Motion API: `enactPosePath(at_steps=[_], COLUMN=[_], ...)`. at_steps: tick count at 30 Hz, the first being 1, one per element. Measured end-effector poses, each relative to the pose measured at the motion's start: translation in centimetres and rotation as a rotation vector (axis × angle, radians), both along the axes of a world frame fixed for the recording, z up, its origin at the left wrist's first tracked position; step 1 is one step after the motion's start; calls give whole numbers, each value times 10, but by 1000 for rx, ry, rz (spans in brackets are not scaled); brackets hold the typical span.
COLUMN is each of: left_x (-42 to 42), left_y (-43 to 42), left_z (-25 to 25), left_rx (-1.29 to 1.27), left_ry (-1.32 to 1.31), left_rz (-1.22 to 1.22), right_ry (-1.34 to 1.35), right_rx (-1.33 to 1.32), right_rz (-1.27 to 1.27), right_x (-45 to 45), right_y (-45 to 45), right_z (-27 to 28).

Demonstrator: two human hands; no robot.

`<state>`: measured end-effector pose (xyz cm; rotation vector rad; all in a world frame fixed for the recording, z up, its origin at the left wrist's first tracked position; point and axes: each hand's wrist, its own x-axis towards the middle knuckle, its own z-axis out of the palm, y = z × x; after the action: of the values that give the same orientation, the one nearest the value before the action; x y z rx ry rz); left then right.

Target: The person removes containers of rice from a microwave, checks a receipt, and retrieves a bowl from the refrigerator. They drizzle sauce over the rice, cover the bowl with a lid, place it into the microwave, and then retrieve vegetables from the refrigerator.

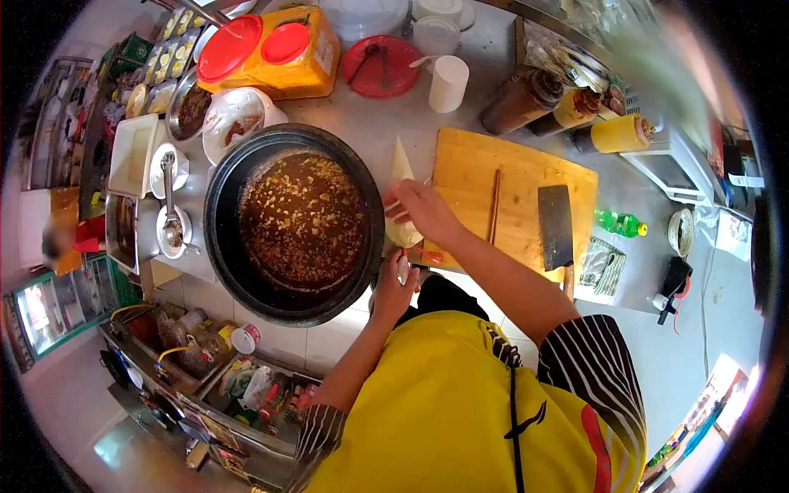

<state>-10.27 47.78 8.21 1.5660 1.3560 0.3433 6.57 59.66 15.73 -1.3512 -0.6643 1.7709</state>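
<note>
A pale cone-shaped item (400, 160), like a piping bag, lies on the counter between the large black pot and the wooden board. Over its middle is my right hand (423, 209), its fingers bent and pressed close to it. My left hand (394, 287) is at the counter's front edge, just right of the pot, fingers curled round something small that I cannot make out. The black pot (220, 222) holds brown sauce (302, 215) with pale bits. On the board (518, 156) lie a thin brown stick (495, 205) and a cleaver (555, 226).
Sauce bottles (526, 99) stand behind the board, and a white cup (449, 84) is behind the cone. A red plate (399, 70) and a yellow container (308, 70) are farther back. Small white bowls (179, 177) sit left of the pot. A green bottle (622, 223) lies at the right.
</note>
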Motion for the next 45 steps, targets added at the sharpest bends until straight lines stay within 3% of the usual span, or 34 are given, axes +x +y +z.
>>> enactPosePath(at_steps=[3, 4, 7, 11, 14, 19, 36, 45], left_x=[1, 1, 2, 2, 1, 1, -12, -20], left_y=[1, 1, 0, -5, -7, -9, -15, -19], left_z=[-1, 3, 2, -2, -2, 5, 14, 22], left_rx=[54, 72, 129, 116, 150, 174, 218, 150], left_ry=[-23, 20, 24, -17, 22, 47, 109, 104], left_rz=[-4, -28, -40, -46, -68, -95, -158, -184], right_ry=[-67, 43, -219, 257, 450, 510, 437, 400], right_rx=[-141, -121, -9, -280, -294, -281, -350, -331], right_rz=[124, 123, 45, 11, 53, 71, 79, 139], right_x=[-14, -17, -24, -16, -6, -3, 26, 36], right_y=[-9, -11, -5, 4, 8, 11, 46, 66], right_z=[48, 34, 22, 46, 28, 15, -1, 19])
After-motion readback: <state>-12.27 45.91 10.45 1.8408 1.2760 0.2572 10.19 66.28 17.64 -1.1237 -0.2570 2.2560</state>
